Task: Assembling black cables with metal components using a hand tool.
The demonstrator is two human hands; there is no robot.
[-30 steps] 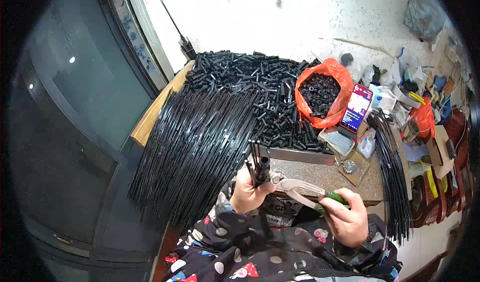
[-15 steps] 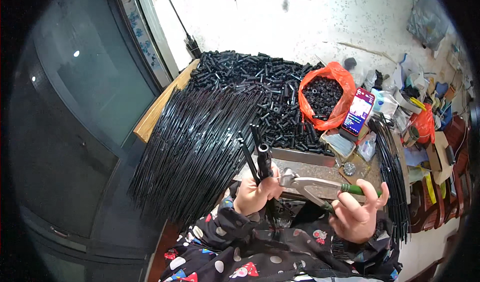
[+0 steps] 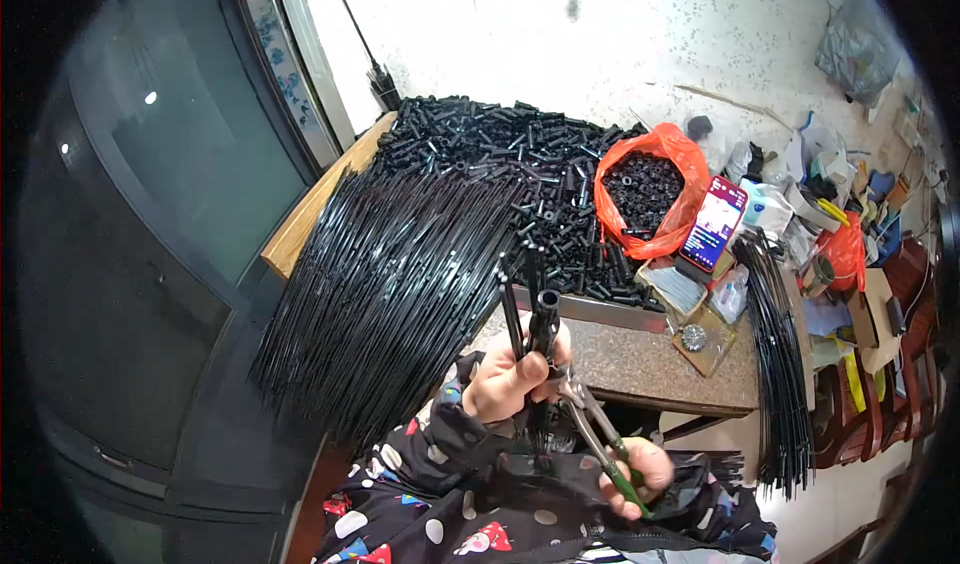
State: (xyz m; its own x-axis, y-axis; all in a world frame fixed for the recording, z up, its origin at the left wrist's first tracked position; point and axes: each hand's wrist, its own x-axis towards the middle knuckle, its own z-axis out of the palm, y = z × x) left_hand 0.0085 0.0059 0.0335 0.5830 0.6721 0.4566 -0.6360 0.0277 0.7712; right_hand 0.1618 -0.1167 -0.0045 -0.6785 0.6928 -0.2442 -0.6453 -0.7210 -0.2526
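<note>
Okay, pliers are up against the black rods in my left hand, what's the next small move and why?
Probably squeeze the pliers shut with the right hand. Their tips sit right beside the black rods that the left hand holds upright, and the green handles look spread, so the bite seems not yet made.

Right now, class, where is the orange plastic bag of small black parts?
In the head view, the orange plastic bag sits upper right on the table, against the pile of black tubes on its left, with a lit phone leaning on its right.
</note>
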